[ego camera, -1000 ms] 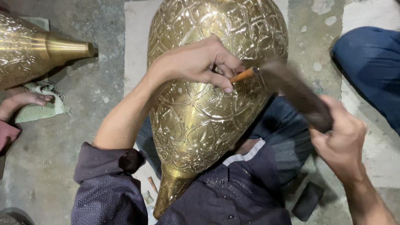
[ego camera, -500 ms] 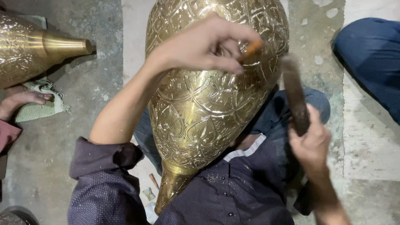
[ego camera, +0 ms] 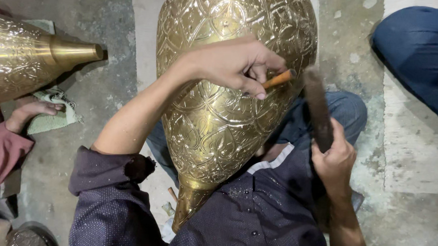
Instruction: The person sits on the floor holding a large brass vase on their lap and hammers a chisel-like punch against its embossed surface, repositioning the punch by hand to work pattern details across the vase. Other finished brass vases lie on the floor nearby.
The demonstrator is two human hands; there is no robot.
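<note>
A large engraved brass vessel (ego camera: 215, 103) lies across my lap, its narrow neck toward my chest. My left hand (ego camera: 237, 64) rests on its upper right flank and pinches a short orange-brown chisel (ego camera: 280, 79) against the metal. My right hand (ego camera: 334, 161) grips a dark wooden mallet (ego camera: 317, 105), held upright just right of the chisel's end, close to it.
A second brass vessel (ego camera: 27, 58) lies at the left with its neck pointing right. Another person's foot (ego camera: 30, 110) rests on a green cloth (ego camera: 54, 119) below it. A blue-trousered leg (ego camera: 422, 54) of someone else sits at the upper right. The floor is rough concrete.
My left hand shifted the chisel slightly along the vessel's right side. The mallet swung from a slant at the right to upright, close beside the chisel.
</note>
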